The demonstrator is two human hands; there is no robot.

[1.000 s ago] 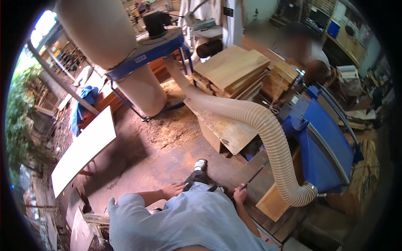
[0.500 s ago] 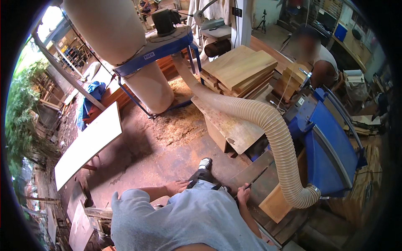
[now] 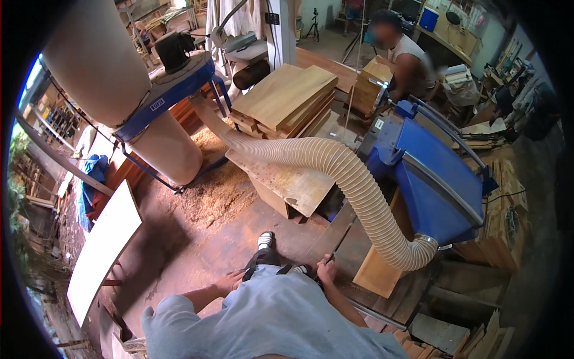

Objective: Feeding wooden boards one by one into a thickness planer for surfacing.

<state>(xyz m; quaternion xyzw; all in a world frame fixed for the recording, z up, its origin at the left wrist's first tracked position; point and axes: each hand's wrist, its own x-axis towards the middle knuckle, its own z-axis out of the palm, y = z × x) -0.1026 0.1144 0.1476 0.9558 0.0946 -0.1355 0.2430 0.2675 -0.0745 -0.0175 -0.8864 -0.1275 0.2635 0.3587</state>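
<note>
My left hand (image 3: pixel 229 280) rests with its fingers stretched out on my thigh, beside a dark strap. My right hand (image 3: pixel 326 271) is closed round the near end of a thin dark rod (image 3: pixel 339 244), which slants away over the grey metal table (image 3: pixel 329 236) of a machine. To the right of that hand a wooden board (image 3: pixel 377 273) sticks out from under the machine's blue hood (image 3: pixel 439 173). A ribbed beige hose (image 3: pixel 359 185) joins the hood and hangs over the board, hiding part of it.
Beyond the machine a person (image 3: pixel 412 63) is at a wooden block (image 3: pixel 369 90). Boards (image 3: pixel 287 96) are stacked ahead, next to a dust collector (image 3: pixel 164 90) with sawdust (image 3: pixel 209 200) below. A white panel (image 3: pixel 104 251) stands at the left; wood offcuts (image 3: pixel 442 335) lie lower right.
The view has turned to the right, so the scene sits farther left in the picture. My left hand stays on my thigh and my right hand keeps its hold on the rod.
</note>
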